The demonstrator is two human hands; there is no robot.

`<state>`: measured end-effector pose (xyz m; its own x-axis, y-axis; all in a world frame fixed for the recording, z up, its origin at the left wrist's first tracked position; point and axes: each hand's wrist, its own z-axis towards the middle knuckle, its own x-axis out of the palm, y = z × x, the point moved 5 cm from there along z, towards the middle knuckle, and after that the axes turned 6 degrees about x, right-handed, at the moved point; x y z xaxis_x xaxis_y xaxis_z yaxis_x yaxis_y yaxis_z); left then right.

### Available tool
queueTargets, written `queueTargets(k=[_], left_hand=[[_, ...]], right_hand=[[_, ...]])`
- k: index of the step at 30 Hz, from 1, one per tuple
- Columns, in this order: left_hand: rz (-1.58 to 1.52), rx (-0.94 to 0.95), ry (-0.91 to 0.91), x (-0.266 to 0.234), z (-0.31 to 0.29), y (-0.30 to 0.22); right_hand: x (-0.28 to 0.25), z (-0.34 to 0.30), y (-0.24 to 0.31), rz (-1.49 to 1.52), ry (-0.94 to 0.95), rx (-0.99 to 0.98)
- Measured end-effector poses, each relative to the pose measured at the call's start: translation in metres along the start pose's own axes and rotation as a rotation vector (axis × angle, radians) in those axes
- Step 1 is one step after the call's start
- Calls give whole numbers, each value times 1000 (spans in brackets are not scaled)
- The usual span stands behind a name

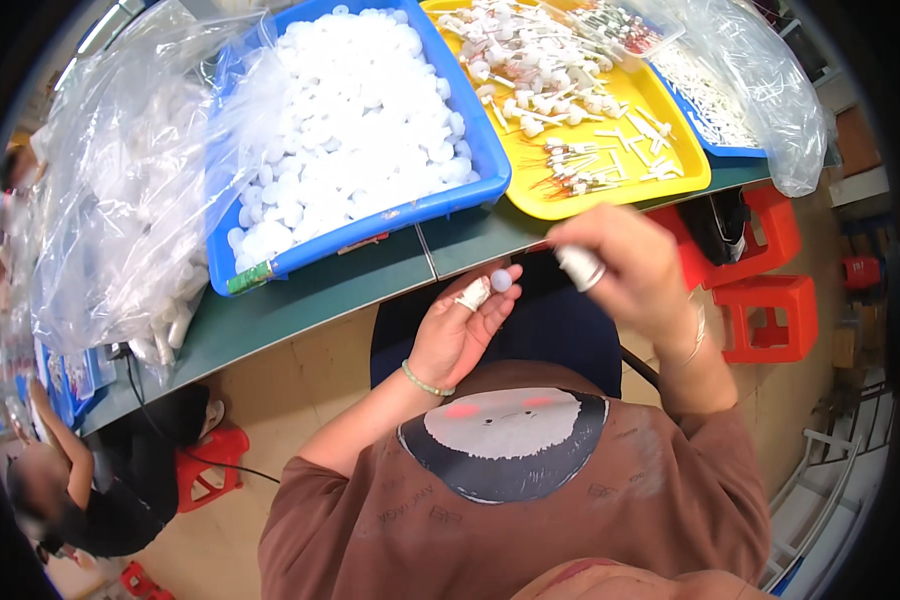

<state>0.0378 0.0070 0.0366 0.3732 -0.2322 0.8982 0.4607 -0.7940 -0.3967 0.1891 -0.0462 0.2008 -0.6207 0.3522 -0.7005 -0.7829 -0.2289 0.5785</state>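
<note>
My left hand [458, 335] is palm up in front of the table edge, its thumb wrapped in white tape. A small translucent white round cap [502, 281] sits at its fingers, held near the tips. To the right, my right hand [638, 268] is raised with its fingers curled in. White wrapping covers one of its digits, and anything pinched in it is hidden. Beyond my hands, a blue tray [370, 226] is heaped with similar white caps [350, 110]. Beside it, a yellow tray [550, 208] carries white stick-like parts [642, 140], several with thin reddish wires.
Clear plastic bags [140, 190] of white parts cover the table's left end. Another blue tray [740, 152] and a plastic bag [785, 110] lie at the far right. Red stools [770, 315] stand on the right. At lower left, another person [110, 480] sits by the table.
</note>
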Motion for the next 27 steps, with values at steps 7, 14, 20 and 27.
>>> queueTargets(k=[7,14,20,27], left_hand=[[49,39,-17,2,-2,1],[77,68,-47,3,-2,-4],[104,71,-47,3,-2,-3],[207,137,-14,-2,-2,0]], right_hand=[[51,-43,-6,9,-61,194],[56,-46,-6,-100,-69,166],[58,-49,-4,-170,-70,168],[61,-43,1,-90,-21,186]])
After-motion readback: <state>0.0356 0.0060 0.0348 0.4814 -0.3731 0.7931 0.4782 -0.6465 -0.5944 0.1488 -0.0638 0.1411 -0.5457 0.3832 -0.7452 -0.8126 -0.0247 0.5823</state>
